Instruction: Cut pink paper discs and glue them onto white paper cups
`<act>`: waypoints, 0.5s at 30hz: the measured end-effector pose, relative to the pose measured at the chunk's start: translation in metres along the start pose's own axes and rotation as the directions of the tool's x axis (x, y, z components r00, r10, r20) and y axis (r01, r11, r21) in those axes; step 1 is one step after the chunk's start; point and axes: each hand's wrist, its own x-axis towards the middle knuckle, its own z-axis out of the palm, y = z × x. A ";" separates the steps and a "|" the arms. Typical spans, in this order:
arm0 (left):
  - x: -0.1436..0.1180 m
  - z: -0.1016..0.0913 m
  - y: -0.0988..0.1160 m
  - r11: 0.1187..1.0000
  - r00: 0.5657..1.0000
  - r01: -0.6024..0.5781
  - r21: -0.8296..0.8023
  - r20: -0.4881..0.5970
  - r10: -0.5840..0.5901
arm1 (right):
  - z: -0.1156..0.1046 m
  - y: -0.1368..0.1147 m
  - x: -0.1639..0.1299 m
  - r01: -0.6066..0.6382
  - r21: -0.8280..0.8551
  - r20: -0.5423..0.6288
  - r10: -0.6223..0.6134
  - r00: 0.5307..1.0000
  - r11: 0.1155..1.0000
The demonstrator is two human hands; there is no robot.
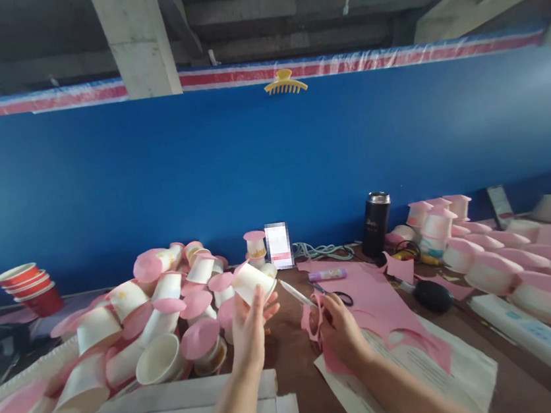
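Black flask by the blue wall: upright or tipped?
Upright. The black flask stands on its base on the table, silver lid on top, beside the pink paper sheet. Neither hand touches it.

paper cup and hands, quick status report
Left hand gripping a white paper cup, tilted. Right hand pinching a pink paper scrap. Pen and scissors lying just beyond.

Your left hand (249, 325) held a white paper cup (253, 282), and your right hand (337, 332) held a pink paper scrap (312, 318) and a white pen (296, 293). Behind them stood a blue wall (202, 175), red cups (29, 287), a black flask (375, 223) and a yellow hair clip (285, 83)
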 end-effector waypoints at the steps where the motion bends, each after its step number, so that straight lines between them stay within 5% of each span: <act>1: -0.001 0.001 0.000 0.999 0.999 0.037 0.015 0.015 -0.037 | -0.003 -0.001 0.001 -0.019 0.000 0.007 0.019 1.000 1.000; 8: -0.005 0.004 0.005 0.978 0.999 0.047 0.201 0.004 -0.048 | -0.037 0.001 0.017 -0.079 -0.107 -0.059 0.073 0.996 0.991; 15: -0.001 0.002 -0.002 0.951 1.000 0.021 0.309 -0.026 -0.013 | -0.046 -0.007 0.029 -0.190 0.217 -0.108 0.217 0.970 0.957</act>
